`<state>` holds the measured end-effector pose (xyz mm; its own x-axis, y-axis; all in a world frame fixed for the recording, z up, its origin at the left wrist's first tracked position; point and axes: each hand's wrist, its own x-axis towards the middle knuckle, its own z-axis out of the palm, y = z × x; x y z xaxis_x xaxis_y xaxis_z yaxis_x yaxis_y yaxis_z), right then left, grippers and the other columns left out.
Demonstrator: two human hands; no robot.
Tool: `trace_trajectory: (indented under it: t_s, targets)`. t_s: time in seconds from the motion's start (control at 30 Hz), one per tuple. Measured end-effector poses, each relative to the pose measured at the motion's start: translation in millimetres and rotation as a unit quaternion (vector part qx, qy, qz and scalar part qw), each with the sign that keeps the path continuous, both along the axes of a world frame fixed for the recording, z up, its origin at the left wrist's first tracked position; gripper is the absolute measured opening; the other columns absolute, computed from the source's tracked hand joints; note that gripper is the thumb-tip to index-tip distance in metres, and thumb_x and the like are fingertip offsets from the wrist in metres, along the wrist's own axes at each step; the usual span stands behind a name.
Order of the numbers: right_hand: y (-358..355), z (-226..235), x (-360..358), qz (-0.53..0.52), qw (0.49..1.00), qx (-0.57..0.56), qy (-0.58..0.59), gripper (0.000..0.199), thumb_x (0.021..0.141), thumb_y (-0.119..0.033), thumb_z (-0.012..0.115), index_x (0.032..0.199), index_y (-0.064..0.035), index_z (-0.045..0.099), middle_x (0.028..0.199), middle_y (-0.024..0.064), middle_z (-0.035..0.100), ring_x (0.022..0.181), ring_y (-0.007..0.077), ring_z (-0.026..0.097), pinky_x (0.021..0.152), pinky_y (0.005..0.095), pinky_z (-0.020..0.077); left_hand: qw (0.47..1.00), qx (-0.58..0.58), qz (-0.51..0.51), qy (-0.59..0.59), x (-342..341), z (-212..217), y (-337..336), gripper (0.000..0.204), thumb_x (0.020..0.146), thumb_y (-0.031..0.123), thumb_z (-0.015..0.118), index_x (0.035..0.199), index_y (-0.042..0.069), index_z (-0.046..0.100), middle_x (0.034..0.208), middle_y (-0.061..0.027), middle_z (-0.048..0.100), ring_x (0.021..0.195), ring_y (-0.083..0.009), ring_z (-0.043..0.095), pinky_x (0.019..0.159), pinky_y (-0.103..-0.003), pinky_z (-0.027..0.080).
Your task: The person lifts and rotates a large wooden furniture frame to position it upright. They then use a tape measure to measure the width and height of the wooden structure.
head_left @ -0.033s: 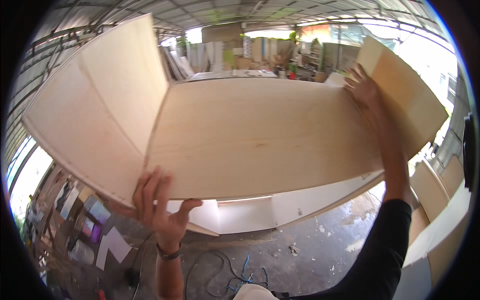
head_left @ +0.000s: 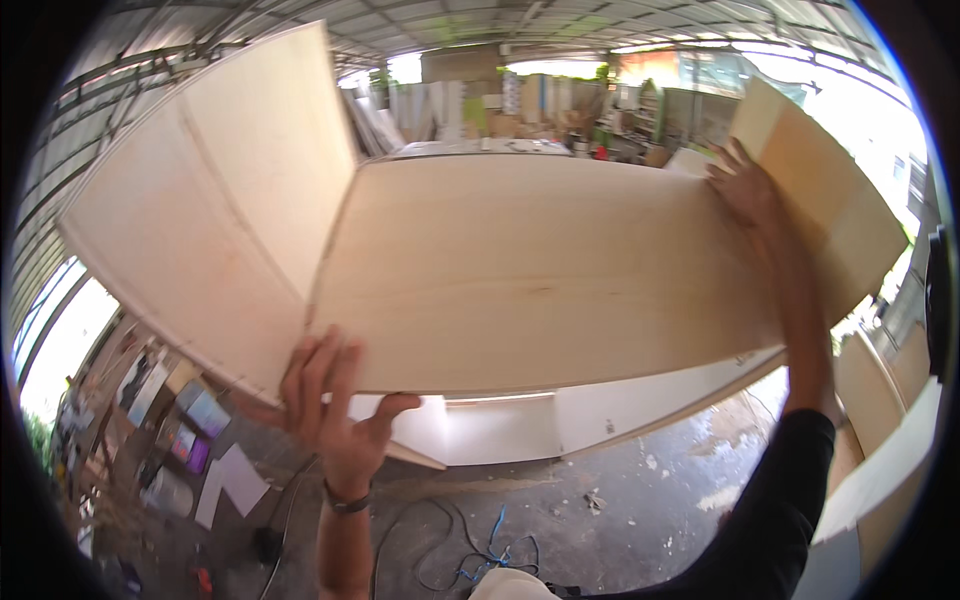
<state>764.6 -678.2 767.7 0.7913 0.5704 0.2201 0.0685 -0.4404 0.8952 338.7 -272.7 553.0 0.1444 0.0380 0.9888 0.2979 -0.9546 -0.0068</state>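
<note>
Roof bars [head_left: 540, 28] hang over my big wood board [head_left: 540, 270] and the grey floor [head_left: 630, 510].
The board sits between the left panel [head_left: 200, 210] and the right panel [head_left: 835, 190]. My left hand [head_left: 342, 430] is at its near left corner, thumb out; I can't tell if it pinches. My right hand [head_left: 748, 192] has its fingers spread apart by the far right corner. Just the view slid a bit; my hands stay put, so the work is no further on.

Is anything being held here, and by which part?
The left hand appears to hold the middle pale rectangular wooden panel by its near left corner; the right hand is near its far right corner, grip unclear.
</note>
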Motion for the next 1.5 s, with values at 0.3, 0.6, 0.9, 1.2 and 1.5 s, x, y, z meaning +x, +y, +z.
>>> trace_trajectory:
  t_s: [0.3, 0.6, 0.9, 1.2, 1.5]
  targets:
    - [31.3, -23.4, -57.1, 0.021, 0.965, 0.237, 0.112, 0.040, 0.094, -0.024, 0.052, 0.121, 0.0032, 0.063, 0.109, 0.0252, 0.068, 0.108, 0.0394, 0.063, 0.095, 0.0494, 0.0499, 0.999, -0.005, -0.006, -0.040, 29.2, -0.4, 9.1, 0.064, 0.074, 0.079, 0.064, 0.105, 0.025, 0.077, 0.114, 0.0072, 0.072, 0.118, -0.0166, 0.060, 0.119, -0.065, -0.010]
    - [216.3, -77.6, -204.5, 0.325, 0.850, 0.283, 0.303, 0.089, 0.101, -0.067, 0.029, 0.155, 0.0043, 0.025, 0.160, 0.0293, 0.024, 0.149, 0.0433, 0.023, 0.121, 0.0561, 0.0217, 0.999, 0.010, -0.011, -0.034, 59.2, 9.7, 41.9, 0.061, 0.079, 0.073, 0.068, 0.112, 0.023, 0.073, 0.114, 0.0073, 0.072, 0.119, -0.0164, 0.060, 0.118, -0.067, -0.010]
    - [253.9, -117.1, -166.6, 0.467, 0.800, 0.311, 0.214, 0.084, 0.099, -0.071, 0.028, 0.154, -0.0073, 0.037, 0.158, 0.0140, 0.038, 0.147, 0.0321, 0.033, 0.121, 0.0484, 0.0276, 0.993, 0.090, -0.082, -0.005, 119.6, 22.3, 89.7, 0.053, 0.095, 0.062, 0.055, 0.120, 0.017, 0.067, 0.121, 0.0023, 0.068, 0.122, -0.0215, 0.058, 0.113, -0.070, -0.013]
    - [149.8, -129.3, -40.5, 0.287, 0.843, 0.444, 0.100, 0.070, 0.098, -0.067, 0.041, 0.151, -0.0212, 0.045, 0.155, 0.0106, 0.045, 0.141, 0.0309, 0.044, 0.116, 0.0470, 0.0353, 0.985, 0.057, -0.141, 0.078, 164.1, 46.9, 110.8, 0.045, 0.090, 0.019, 0.063, 0.131, 0.002, 0.052, 0.129, -0.0207, 0.055, 0.123, -0.0406, 0.048, 0.109, -0.051, 0.036]
    - [121.6, -144.3, 113.0, 0.262, 0.840, 0.474, -0.037, 0.070, 0.098, -0.063, 0.047, 0.149, -0.0154, 0.045, 0.148, 0.0142, 0.051, 0.138, 0.0335, 0.047, 0.110, 0.0460, 0.0409, 0.990, -0.018, -0.122, 0.063, 291.1, 49.8, 166.3, 0.043, 0.085, 0.010, 0.066, 0.127, 0.009, 0.056, 0.121, -0.0104, 0.061, 0.125, -0.0319, 0.050, 0.109, -0.058, 0.022]
